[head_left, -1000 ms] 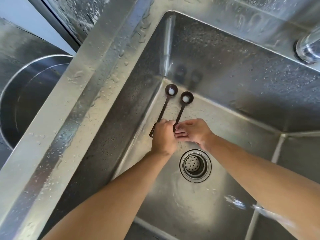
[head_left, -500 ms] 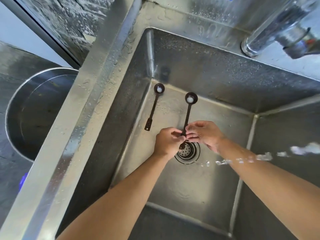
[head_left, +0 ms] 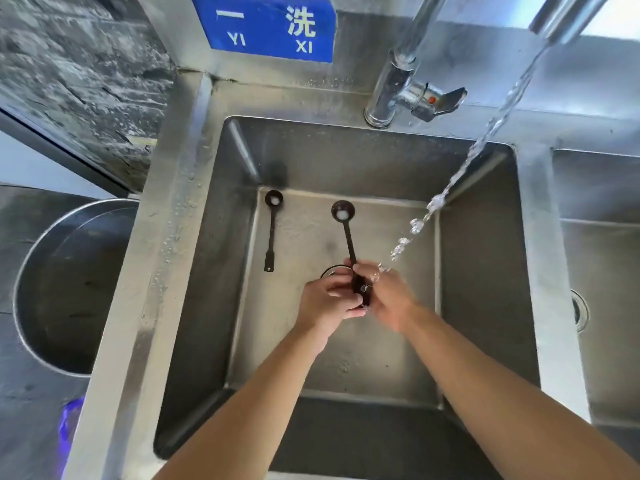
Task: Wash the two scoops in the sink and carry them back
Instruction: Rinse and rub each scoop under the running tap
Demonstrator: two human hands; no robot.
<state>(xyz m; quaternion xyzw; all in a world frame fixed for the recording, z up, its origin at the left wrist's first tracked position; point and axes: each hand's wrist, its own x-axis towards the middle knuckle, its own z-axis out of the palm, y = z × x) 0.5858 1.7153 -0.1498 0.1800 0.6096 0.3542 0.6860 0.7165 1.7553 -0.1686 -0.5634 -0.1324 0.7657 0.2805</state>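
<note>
2 dark scoops are in the sink point(head_left: 481, 271), and only 1 is in hand. The held scoop point(head_left: 349, 237) has its handle end pinched between both hands, the left hand point(head_left: 325, 303) curled around it from one side and the right hand point(head_left: 391, 299) closed on it from the other; each grip is narrow and holding that handle. Its long axis runs away from the person, bowl end toward the back wall, with something white sitting in the bowl. The water stream point(head_left: 485, 133) falls slantwise from the upper right and lands on the right hand, near the handle end, so the bowl lies beyond the water, farther from the body than the grip. Judging by that, rinsing the bowl calls for drawing the scoop back toward the body along its axis. The other scoop point(head_left: 272, 230) lies flat on the sink floor, roughly parallel, off to the left of the held one, apart from both hands and nearer the left hand.
</note>
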